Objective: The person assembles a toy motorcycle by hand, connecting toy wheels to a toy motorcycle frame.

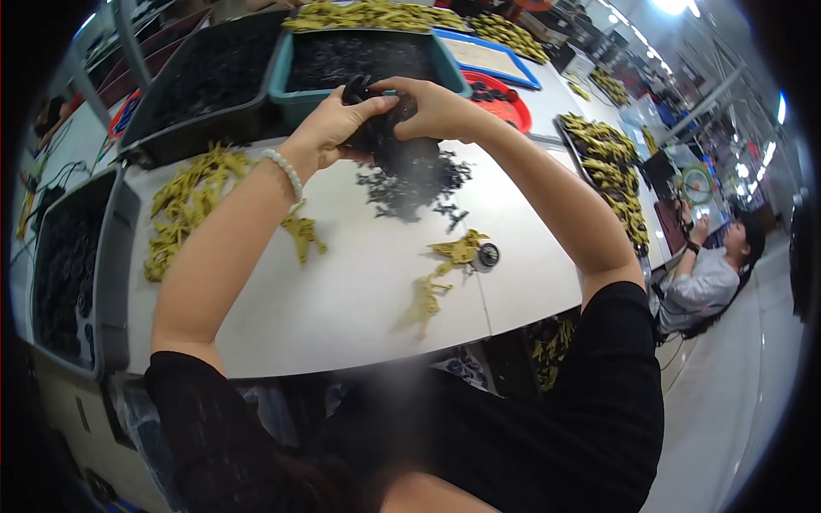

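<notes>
My left hand [335, 126] and my right hand [436, 111] are raised together in front of the teal bin [284, 96], fingers curled round dark black parts [386, 137]. Their exact kind is blurred. Below them, a loose heap of small black plastic pieces [402, 186] lies on the white table [359, 265]. Closer to my body rests a yellow-green plastic piece [462, 248] with a small black wheel [488, 255] at its right side. Another yellow-green piece [428, 299] lies just in front of it. Under my left forearm is a small yellow-green piece [301, 236].
Yellow-green pieces [198, 192] are heaped at the left. A dark grey bin [145, 154] and a grey bin of black wheels [109, 282] stand leftward. Behind are a red tray [520, 109] and a blue-edged tray [530, 79]. A person [705, 274] sits at far right.
</notes>
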The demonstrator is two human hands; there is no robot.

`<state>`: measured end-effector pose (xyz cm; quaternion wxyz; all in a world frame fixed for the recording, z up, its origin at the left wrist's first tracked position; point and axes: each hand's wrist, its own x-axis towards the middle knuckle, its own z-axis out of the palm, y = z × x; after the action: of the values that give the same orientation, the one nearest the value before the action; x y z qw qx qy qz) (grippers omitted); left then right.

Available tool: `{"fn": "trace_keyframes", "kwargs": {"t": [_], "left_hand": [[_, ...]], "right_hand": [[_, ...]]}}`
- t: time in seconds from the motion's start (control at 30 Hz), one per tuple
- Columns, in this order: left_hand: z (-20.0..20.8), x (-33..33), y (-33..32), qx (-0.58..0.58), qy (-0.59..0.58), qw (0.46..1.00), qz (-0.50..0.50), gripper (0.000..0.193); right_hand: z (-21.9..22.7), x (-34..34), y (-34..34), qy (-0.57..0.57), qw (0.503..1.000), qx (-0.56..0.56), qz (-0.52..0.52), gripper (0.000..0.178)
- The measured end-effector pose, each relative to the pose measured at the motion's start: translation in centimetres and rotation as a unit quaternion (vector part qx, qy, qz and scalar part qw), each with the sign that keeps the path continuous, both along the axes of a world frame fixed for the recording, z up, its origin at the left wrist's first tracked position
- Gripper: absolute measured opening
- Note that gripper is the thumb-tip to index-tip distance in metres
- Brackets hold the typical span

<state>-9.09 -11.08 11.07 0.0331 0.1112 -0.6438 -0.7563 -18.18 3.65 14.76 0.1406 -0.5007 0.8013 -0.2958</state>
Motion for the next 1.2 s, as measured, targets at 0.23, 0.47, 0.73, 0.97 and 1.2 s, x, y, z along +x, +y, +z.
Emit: {"fn": "trace_keyframes", "kwargs": {"t": [0.23,0.47,0.73,0.97,1.2], "left_hand": [[-0.6,-7.0,11.0,0.023,-0.026,0.996,-0.087,0.058],[-7.0,-14.0,17.2,-0.009,-0.029,0.989,-0.147,0.058],[-8.3,-17.6,17.9,-0.138,-0.123,0.975,-0.121,0.074],[-6.1,-17.0,19.3,-0.151,-0.144,0.971,-0.12,0.087],[-4.4,-9.9,16.7,-0.194,0.071,0.969,-0.135,0.084]], "right_hand": [[-2.8,-5.8,12.1,-0.005,0.997,-0.021,-0.069,0.069],[-7.1,-8.8,18.9,-0.009,0.992,0.017,-0.124,0.068],[-12.3,-10.1,21.7,0.024,0.976,-0.044,-0.212,0.059],[-13.3,-9.3,23.2,0.074,0.962,-0.052,-0.257,0.05],[-10.2,-2.7,23.5,0.15,0.966,-0.076,-0.196,0.037]]}}
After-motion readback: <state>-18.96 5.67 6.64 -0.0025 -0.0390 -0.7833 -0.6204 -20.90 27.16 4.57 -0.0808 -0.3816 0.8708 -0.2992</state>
